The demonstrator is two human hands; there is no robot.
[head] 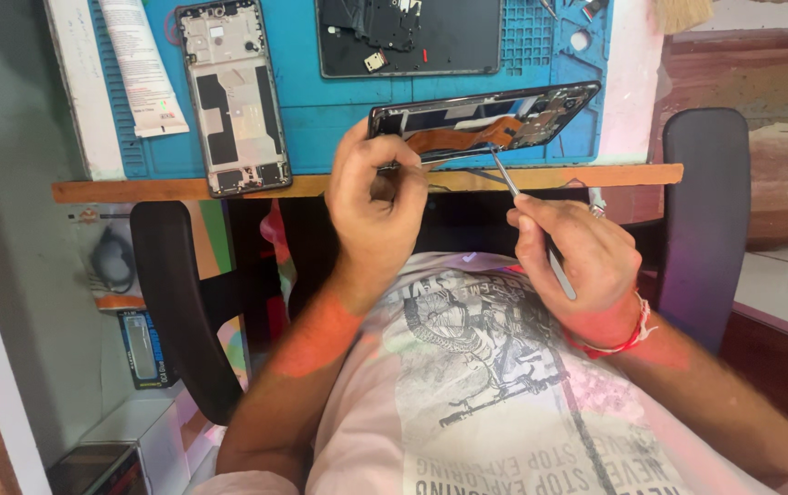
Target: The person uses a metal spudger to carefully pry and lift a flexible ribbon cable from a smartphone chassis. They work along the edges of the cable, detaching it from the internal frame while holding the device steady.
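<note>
Left hand clamps the opened phone tilted at the blue mat's near edge, right hand pinches tweezers, tip touching the phone's orange ribbon.

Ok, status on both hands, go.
Left hand grips opened black phone body at its edge. Right hand holds thin metal tweezers, tip at orange flex cable. Nothing obstructing.
</note>
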